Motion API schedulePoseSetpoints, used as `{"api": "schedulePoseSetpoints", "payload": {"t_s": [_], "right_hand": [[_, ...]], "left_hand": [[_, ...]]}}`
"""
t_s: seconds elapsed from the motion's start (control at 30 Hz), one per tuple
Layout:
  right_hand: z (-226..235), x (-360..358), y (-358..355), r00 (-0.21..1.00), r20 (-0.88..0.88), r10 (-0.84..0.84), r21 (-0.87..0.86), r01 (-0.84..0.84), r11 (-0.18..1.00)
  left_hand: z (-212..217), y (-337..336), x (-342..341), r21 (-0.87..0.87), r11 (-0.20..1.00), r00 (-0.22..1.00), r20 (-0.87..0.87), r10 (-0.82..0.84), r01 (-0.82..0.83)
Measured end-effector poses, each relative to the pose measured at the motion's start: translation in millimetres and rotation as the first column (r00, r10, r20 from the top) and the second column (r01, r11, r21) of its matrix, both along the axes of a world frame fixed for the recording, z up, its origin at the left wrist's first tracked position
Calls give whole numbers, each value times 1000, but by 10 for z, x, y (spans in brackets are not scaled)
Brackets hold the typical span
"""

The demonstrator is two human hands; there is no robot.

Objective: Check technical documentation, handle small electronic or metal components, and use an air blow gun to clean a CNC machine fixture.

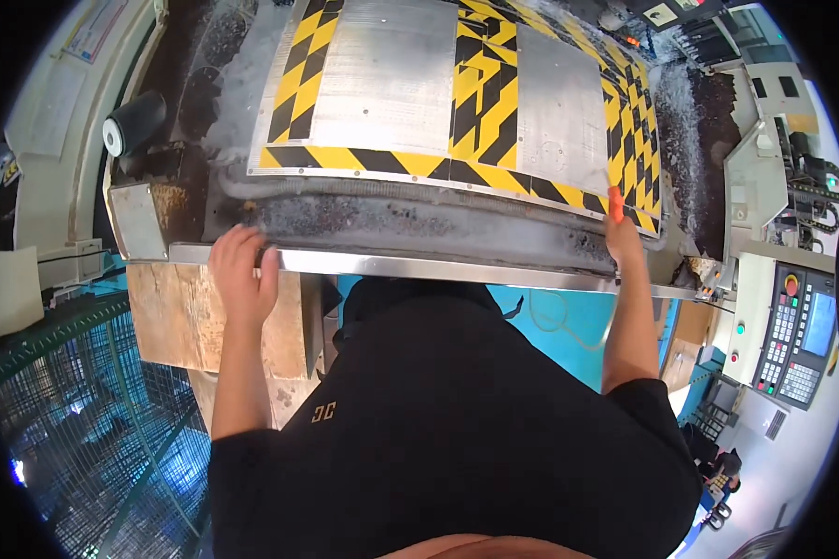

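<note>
While our left hand (pixel 240 270) rests, loosely spread and empty, at the metal rail (pixel 419 267), our right hand (pixel 624 240) grips the orange handle (pixel 615 203), pointing lengthwise away from us at the striped plate's (pixel 391 121) near right corner.

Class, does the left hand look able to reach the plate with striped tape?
Probably yes: the left hand looks empty at the metal rail, and only the grimy trough separates it from the plate; nothing seems to block it.
</note>
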State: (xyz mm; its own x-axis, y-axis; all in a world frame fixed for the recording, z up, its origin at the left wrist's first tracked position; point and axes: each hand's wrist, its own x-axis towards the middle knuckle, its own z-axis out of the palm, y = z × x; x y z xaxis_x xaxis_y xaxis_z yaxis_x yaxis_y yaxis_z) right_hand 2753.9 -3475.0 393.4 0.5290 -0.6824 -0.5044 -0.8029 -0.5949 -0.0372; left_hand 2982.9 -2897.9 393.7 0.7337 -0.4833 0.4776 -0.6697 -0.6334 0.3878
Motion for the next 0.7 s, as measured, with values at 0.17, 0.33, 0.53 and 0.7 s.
{"api": "schedulePoseSetpoints", "payload": {"t_s": [0.17,0.33,0.53,0.7], "right_hand": [[58,1025,1500,896,140,421,4,-426,905],[-131,1679,960,943,212,257,154,-292,944],[-492,2607,653,881,390,269,140,-346,928],[-899,3172,92,768,638,56,52,-115,992]], "left_hand": [[-131,-308,152,145,981,988,-67,137,-126],[-19,-346,153,327,940,964,-202,174,-101],[-7,-323,151,369,925,959,-218,181,-91],[-18,-326,221,310,949,982,-154,106,-53]]}}
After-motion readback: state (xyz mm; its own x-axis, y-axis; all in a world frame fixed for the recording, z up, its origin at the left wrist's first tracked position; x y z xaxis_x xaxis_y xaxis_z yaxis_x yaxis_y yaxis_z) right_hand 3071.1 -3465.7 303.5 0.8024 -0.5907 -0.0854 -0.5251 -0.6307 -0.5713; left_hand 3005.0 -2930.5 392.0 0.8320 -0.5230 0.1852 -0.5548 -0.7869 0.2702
